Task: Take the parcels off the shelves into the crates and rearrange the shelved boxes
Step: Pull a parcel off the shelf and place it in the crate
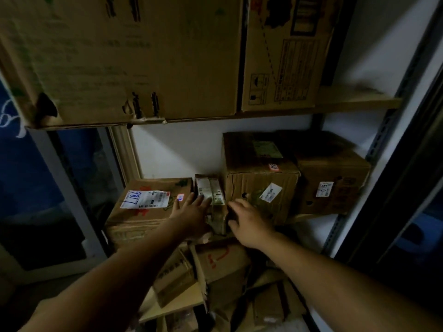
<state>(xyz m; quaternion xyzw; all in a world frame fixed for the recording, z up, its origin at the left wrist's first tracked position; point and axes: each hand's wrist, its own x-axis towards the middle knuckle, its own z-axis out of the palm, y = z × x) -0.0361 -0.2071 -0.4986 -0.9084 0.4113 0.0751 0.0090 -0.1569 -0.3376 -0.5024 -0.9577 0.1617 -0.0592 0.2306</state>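
Observation:
A narrow brown parcel with white labels stands on the middle shelf, wedged between a low box marked 9817 and a taller box. My left hand presses flat against the parcel's left side, fingers apart and partly over the low box's top. My right hand curls around the parcel's right front edge. Both hands clasp the parcel between them. A further box labelled 0151 sits to the right.
Two large cartons fill the upper shelf. Below the hands lie several smaller cardboard boxes in a loose pile. A metal upright bounds the shelf on the right; a dark window frame stands left.

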